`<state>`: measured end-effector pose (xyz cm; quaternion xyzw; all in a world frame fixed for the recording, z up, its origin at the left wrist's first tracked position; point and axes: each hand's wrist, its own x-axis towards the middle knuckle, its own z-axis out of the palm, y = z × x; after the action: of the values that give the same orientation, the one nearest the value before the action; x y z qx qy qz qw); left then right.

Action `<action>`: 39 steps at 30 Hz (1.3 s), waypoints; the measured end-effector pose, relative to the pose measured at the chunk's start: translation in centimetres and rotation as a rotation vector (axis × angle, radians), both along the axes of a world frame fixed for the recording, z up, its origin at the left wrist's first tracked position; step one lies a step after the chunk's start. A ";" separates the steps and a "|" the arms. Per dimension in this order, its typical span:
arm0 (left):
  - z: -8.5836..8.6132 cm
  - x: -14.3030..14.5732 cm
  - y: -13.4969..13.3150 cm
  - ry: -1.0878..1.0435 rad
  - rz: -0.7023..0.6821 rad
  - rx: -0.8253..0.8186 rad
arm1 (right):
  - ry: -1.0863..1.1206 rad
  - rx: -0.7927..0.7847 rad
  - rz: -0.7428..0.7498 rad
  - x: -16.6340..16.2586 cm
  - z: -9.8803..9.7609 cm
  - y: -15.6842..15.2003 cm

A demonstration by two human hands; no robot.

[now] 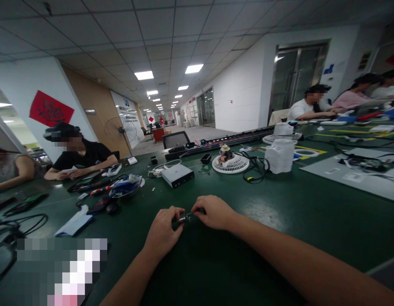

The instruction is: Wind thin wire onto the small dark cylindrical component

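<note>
Over the dark green table, my left hand grips a small silvery metal part, roughly cylindrical and perhaps a small motor, between thumb and fingers. From the right, my right hand reaches in with thumb and forefinger pinched close to the thin end of that part. Whatever sits between those right fingertips is too small to make out. Beyond both hands lies a silver and black optical disc drive. A white round fan grille with a motor on it rests farther back.
White fan housings and a black cable lie at the right rear. A grey panel carries cables. Toward the left are a blue-white bundle, a folded paper and tangled cables. Other people sit around the table.
</note>
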<state>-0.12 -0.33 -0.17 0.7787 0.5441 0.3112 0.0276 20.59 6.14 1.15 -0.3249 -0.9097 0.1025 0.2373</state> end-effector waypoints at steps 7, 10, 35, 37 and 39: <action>0.0 0.0 0.1 0.010 0.028 -0.016 | -0.001 -0.100 -0.061 -0.2 0.4 -0.3; 0.0 0.0 0.2 0.007 0.098 -0.025 | -0.029 -0.129 -0.212 -0.2 0.6 -0.4; 0.3 0.7 -0.6 -0.264 -0.106 -0.174 | 0.314 -0.556 0.065 -1.1 -1.3 0.3; 0.3 0.6 -0.6 -0.288 -0.151 -0.166 | 0.307 -0.488 0.013 -1.1 -1.0 0.1; 0.2 0.6 -0.6 -0.308 -0.175 -0.160 | 0.284 -0.442 -0.041 -1.1 -0.6 -0.1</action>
<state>0.49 -0.98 0.04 0.7616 0.4866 0.3786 0.1995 19.49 6.03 0.50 -0.3695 -0.8161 0.3384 0.2879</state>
